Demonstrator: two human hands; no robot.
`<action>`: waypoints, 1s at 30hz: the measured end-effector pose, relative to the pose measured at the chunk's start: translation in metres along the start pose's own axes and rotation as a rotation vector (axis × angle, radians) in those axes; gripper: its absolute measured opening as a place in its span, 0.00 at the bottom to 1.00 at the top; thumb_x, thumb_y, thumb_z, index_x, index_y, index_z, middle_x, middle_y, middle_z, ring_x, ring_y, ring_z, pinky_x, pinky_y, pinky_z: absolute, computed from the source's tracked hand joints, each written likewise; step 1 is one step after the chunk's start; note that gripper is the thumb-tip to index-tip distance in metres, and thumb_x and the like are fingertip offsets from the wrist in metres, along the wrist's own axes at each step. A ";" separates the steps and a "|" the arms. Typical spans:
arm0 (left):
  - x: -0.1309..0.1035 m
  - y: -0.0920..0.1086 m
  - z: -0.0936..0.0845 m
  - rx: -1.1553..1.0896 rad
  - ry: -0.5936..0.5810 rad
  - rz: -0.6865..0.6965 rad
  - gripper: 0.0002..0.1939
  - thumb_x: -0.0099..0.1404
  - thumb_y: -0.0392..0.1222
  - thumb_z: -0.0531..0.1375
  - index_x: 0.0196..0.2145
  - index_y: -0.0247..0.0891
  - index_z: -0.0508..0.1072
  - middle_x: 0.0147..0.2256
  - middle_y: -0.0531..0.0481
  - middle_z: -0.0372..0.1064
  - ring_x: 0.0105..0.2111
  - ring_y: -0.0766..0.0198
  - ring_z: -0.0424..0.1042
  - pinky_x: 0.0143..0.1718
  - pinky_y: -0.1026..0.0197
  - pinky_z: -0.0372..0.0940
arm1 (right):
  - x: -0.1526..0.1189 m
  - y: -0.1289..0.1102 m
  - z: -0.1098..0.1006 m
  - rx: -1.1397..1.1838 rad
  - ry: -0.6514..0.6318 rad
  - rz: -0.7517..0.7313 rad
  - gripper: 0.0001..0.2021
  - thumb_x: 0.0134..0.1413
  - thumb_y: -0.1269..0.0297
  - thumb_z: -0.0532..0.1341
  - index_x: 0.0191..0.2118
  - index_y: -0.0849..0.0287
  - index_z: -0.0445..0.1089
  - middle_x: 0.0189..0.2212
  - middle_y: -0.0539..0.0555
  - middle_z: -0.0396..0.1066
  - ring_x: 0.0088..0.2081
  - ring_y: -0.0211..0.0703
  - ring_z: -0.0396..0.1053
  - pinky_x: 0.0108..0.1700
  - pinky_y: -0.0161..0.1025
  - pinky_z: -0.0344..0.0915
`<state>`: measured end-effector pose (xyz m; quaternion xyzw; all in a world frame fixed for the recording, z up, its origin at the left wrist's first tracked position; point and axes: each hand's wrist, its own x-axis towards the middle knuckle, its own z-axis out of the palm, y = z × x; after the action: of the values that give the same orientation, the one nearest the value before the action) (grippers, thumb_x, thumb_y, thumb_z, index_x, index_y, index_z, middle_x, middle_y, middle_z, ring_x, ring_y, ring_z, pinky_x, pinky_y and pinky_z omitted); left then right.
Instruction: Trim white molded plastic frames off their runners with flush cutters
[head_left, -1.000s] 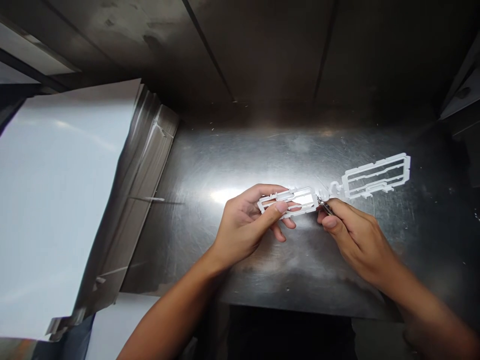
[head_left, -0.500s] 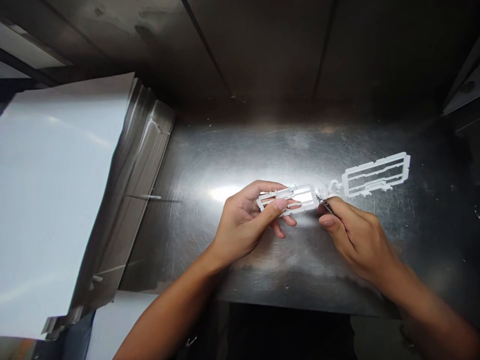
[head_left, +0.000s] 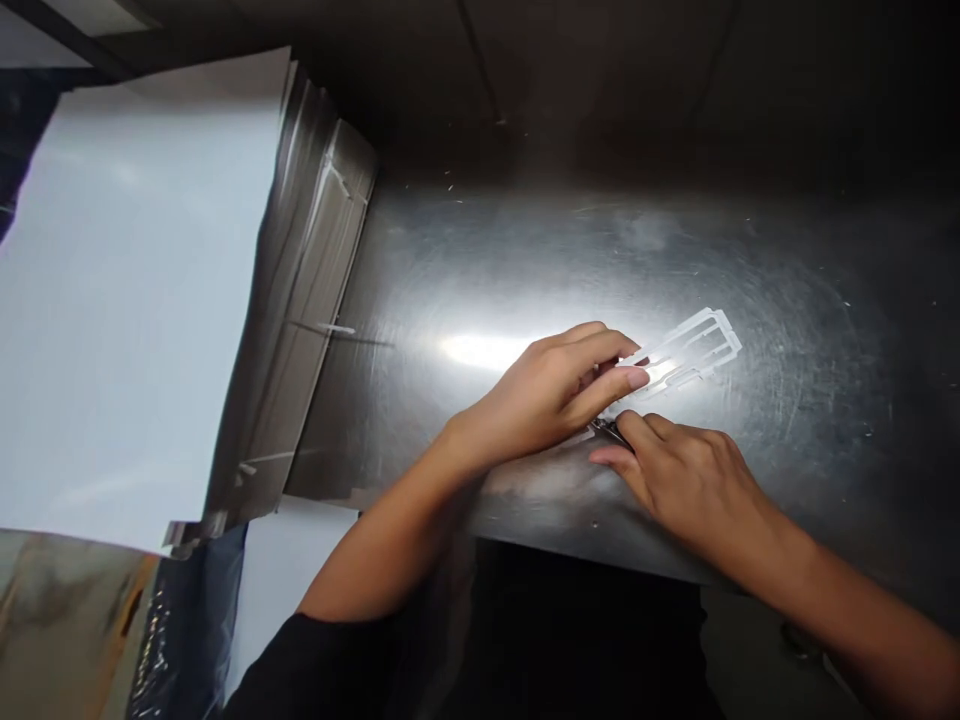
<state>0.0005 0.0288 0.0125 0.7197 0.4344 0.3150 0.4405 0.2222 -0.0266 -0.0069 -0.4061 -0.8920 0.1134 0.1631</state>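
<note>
Over the metal table, my left hand (head_left: 562,395) pinches a white plastic frame (head_left: 724,345) between thumb and fingers. The frame is a long rectangle with thin inner bars, tilted up to the right. Closed around small metal nippers (head_left: 609,432), my right hand (head_left: 686,475) sits just below. The nippers' dark jaws point left, close under my left hand. A bit of a second white frame (head_left: 581,438) shows beneath my left hand, mostly hidden. Whether the jaws touch the plastic I cannot tell.
A tall stack of white sheets (head_left: 150,280) stands at the left, with a thin white strip (head_left: 336,328) sticking out of its side. Tiny white scraps lie on the scratched metal table (head_left: 420,260). A dark metal wall rises behind it.
My left hand has moved right, turned over and taken hold of the frame on the right. The nippers have shifted slightly left and down. The view has tilted downward.
</note>
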 end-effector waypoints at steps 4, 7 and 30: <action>0.003 -0.004 0.005 -0.152 0.028 -0.071 0.16 0.82 0.53 0.64 0.39 0.40 0.79 0.33 0.51 0.74 0.32 0.64 0.68 0.33 0.61 0.60 | 0.001 0.004 -0.002 0.004 -0.004 -0.036 0.29 0.92 0.45 0.47 0.39 0.58 0.69 0.25 0.48 0.64 0.19 0.42 0.65 0.25 0.43 0.48; 0.002 -0.001 0.006 -0.328 0.112 -0.143 0.15 0.79 0.54 0.67 0.40 0.40 0.80 0.34 0.51 0.75 0.28 0.67 0.66 0.28 0.62 0.58 | 0.004 0.014 -0.010 0.077 -0.003 -0.076 0.28 0.92 0.44 0.50 0.39 0.57 0.67 0.27 0.48 0.67 0.22 0.42 0.67 0.26 0.44 0.51; -0.003 0.008 0.004 -0.696 0.256 -0.334 0.20 0.66 0.52 0.80 0.46 0.39 0.81 0.35 0.48 0.83 0.23 0.68 0.73 0.23 0.67 0.65 | 0.011 0.039 -0.043 0.450 0.466 0.522 0.10 0.80 0.51 0.70 0.53 0.50 0.82 0.40 0.53 0.78 0.36 0.48 0.76 0.40 0.43 0.74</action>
<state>0.0060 0.0230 0.0179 0.4020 0.4639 0.4545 0.6454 0.2592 0.0098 0.0217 -0.5876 -0.6515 0.2480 0.4108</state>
